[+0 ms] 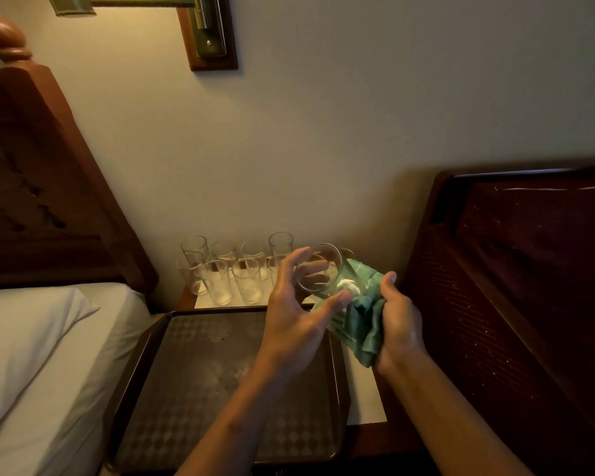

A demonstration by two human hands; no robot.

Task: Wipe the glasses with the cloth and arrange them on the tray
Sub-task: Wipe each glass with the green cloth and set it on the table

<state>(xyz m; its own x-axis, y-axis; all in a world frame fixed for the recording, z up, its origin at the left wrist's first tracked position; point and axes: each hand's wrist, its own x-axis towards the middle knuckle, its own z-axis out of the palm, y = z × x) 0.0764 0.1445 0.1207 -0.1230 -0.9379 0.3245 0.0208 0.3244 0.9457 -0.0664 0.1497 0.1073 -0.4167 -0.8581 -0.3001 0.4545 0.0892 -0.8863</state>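
Note:
My left hand grips a clear tall glass around its rim end, tilted on its side with its mouth facing me. My right hand clutches a green cloth that wraps the base end of the same glass. Both hands hover over the far right corner of a dark brown tray with a chequered surface, which holds no glasses. Several more clear glasses stand upright in a cluster behind the tray, against the wall.
The tray rests on a nightstand with a white top between two beds. A bed with a white pillow and wooden headboard is at left, a dark headboard at right. A brass wall lamp hangs above.

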